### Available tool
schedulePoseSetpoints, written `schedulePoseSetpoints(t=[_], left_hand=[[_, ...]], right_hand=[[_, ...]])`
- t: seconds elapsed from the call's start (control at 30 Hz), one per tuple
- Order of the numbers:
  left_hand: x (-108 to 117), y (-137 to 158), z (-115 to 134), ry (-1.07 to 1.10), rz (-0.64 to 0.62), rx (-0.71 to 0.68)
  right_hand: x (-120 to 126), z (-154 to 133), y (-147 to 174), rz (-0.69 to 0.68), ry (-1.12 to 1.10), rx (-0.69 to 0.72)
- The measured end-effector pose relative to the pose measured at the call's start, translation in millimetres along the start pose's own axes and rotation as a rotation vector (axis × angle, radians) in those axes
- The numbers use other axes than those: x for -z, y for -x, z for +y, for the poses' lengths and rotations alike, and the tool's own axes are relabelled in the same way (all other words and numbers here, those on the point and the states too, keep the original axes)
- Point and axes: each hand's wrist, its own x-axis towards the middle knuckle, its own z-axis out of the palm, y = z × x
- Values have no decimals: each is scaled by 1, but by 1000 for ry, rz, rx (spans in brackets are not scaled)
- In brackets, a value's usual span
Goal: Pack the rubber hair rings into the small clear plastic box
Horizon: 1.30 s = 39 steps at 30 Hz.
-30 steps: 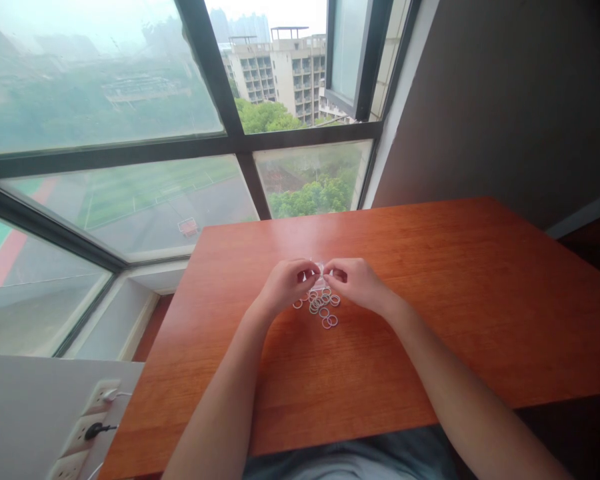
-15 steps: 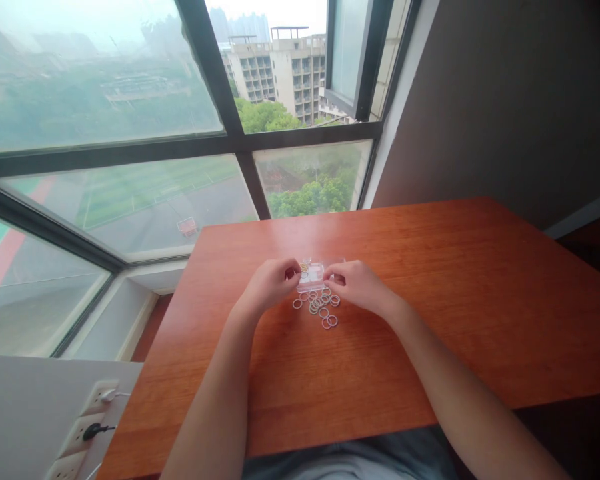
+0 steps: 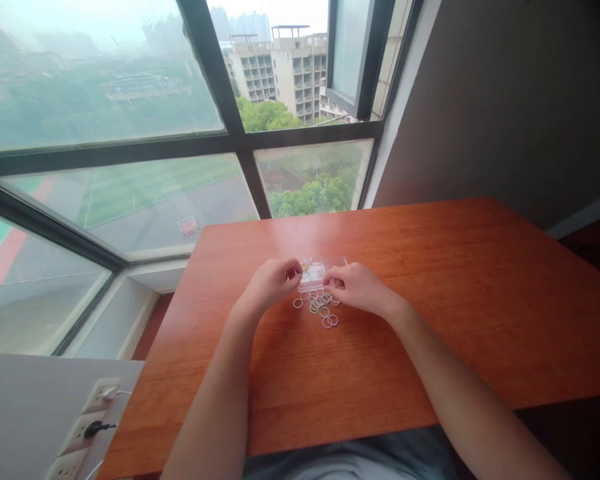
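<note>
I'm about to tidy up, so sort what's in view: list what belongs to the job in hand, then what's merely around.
Part of the job:
clear plastic box, between left hand and right hand
loose pale rings
wooden table as work surface

Merely around:
black plug
white plug
open window sash

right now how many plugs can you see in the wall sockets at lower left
2: a white plug in the upper socket and a black plug in the middle one. The lowest socket is cut off by the picture's edge, so another could be hidden there.
</note>
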Motion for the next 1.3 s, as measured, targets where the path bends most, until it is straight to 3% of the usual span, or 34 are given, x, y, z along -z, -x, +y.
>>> schedulePoseSetpoints(t=[0.5,0.97,1.3], left_hand=[[0,0,3,43,20,-15],[-9,-2,15,152,-111,-152],[-11,-4,18,160,-45,-196]], right_hand=[[-2,3,2,-218,143,13],[4,-4,-1,16,-177,20],[4,-6,-1,52,-163,42]])
